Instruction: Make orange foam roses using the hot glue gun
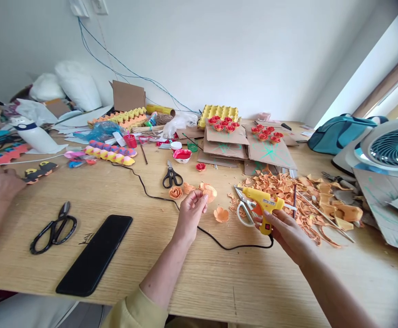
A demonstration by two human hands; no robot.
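Observation:
Between the fingertips of my left hand is a pale orange petal piece, partly hidden by the fingers. My right hand grips a yellow glue gun, its nozzle aimed left towards the petal piece. A loose orange petal flower lies on the table between both hands. Just beyond my left hand sit a rolled orange rose and a smaller orange piece. White-handled scissors lie partly behind the glue gun, whose black cord loops across the table.
Orange scraps heap up at right. Red flowers stand on cardboard at the back. A phone, black scissors, more scissors and a red paint bowl lie around. Another person's hand is at left.

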